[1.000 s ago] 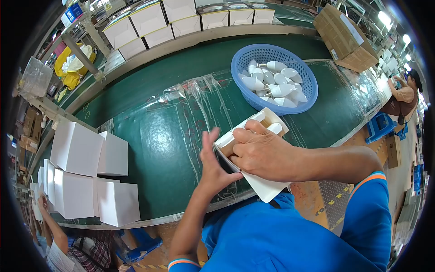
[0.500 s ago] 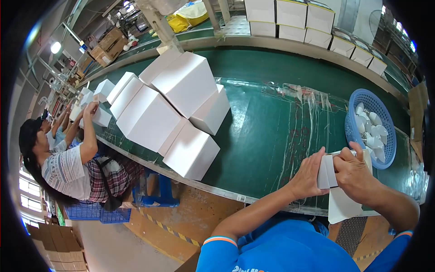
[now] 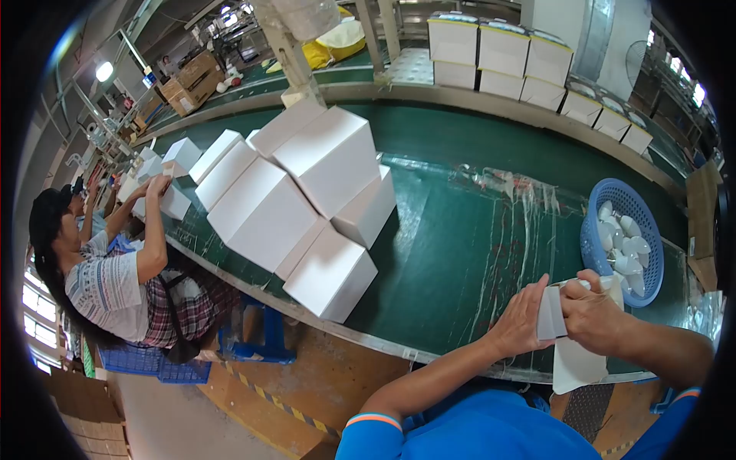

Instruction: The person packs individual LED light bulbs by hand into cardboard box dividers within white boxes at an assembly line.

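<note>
Near the front edge of the green work surface, both hands grip a small white box [image 3: 549,314]. My left hand [image 3: 520,320] lies along its left side, fingers bent over the top end. Opposite it, my right hand [image 3: 592,318] is closed round the right side, with the fingers curled and partly hiding the box. A flat white cardboard piece [image 3: 576,364] hangs below my right hand, over the table edge. Just beyond that hand stands a blue plastic basket [image 3: 589,249] holding several white light bulbs [image 3: 625,245].
Large white boxes [image 3: 264,211] are piled on the green belt [image 3: 437,253] to the left. A co-worker [image 3: 107,268] sits farther left, hands on smaller white boxes [image 3: 178,157]. More boxes [image 3: 502,54] line the back shelf, and a brown carton [image 3: 701,222] stands at right.
The head view has shifted slightly, so the basket and box pile appear lower. Both hands still grip the white box, the right fingers a little more bunched.
</note>
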`<state>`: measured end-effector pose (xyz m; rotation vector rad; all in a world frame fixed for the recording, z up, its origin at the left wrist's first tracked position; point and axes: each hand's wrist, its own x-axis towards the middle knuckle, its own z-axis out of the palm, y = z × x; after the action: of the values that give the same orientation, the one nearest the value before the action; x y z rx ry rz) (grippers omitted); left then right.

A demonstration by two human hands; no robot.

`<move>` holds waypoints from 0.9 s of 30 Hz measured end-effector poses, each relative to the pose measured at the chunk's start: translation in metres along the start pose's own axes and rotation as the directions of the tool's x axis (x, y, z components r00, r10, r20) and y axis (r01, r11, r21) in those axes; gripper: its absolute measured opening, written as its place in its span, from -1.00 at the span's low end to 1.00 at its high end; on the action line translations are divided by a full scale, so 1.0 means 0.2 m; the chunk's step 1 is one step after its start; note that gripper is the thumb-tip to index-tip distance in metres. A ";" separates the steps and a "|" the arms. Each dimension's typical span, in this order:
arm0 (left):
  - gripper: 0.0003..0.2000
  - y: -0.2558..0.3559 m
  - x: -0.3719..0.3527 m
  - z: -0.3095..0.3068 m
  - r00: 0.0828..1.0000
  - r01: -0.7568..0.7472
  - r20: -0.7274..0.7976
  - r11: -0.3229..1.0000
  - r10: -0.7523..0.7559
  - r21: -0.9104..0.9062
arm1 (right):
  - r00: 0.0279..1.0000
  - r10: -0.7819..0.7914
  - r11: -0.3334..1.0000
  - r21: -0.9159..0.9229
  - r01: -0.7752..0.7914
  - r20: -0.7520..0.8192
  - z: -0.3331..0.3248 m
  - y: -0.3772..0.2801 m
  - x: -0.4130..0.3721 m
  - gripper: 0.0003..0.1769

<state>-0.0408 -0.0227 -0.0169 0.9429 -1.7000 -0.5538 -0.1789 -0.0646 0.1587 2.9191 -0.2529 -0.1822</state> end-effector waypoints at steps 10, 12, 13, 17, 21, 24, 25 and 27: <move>0.26 -0.02 0.00 0.01 0.998 0.041 0.054 0.999 -0.042 0.023 | 0.999 0.015 0.998 0.064 -0.014 -0.028 -0.02 0.00 -0.01 -0.89; 0.26 -0.03 0.00 0.01 0.999 0.022 0.033 0.999 -0.023 0.037 | 0.999 0.039 0.999 0.032 -0.039 -0.024 -0.08 -0.01 -0.02 -0.90; 0.25 -0.03 0.00 0.01 1.000 -0.003 0.025 1.000 0.002 0.030 | 0.996 0.086 0.996 0.002 -0.086 -0.005 -0.13 -0.02 -0.04 -0.89; 0.22 -0.01 0.01 0.02 1.000 -0.016 0.011 0.998 0.015 0.064 | 0.940 0.322 0.947 0.053 -0.318 -0.116 -0.32 -0.02 -0.15 -0.74; 0.23 -0.04 -0.01 0.02 0.994 0.051 0.097 0.999 -0.052 0.010 | 0.593 0.496 0.738 -0.051 -0.673 -0.634 -0.20 0.25 -0.62 -0.51; 0.20 -0.05 -0.01 0.01 0.996 0.043 0.083 0.999 -0.043 0.008 | 0.249 0.814 0.488 0.386 -0.782 -0.525 0.09 0.53 -0.77 -0.47; 0.18 -0.10 -0.04 0.02 0.998 -0.036 0.047 0.996 0.032 0.076 | 0.220 0.877 0.398 0.391 -0.830 -0.426 0.19 0.61 -0.79 -0.46; 0.13 -0.08 -0.02 -0.02 0.988 0.067 0.132 0.994 -0.079 0.088 | 0.385 0.650 0.531 0.029 -0.847 -0.655 0.32 0.54 -0.67 -0.43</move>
<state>-0.0317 -0.0286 -0.0297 1.0507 -1.8276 -0.6113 -0.3351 -0.1577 0.1332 2.0550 -1.2806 0.7778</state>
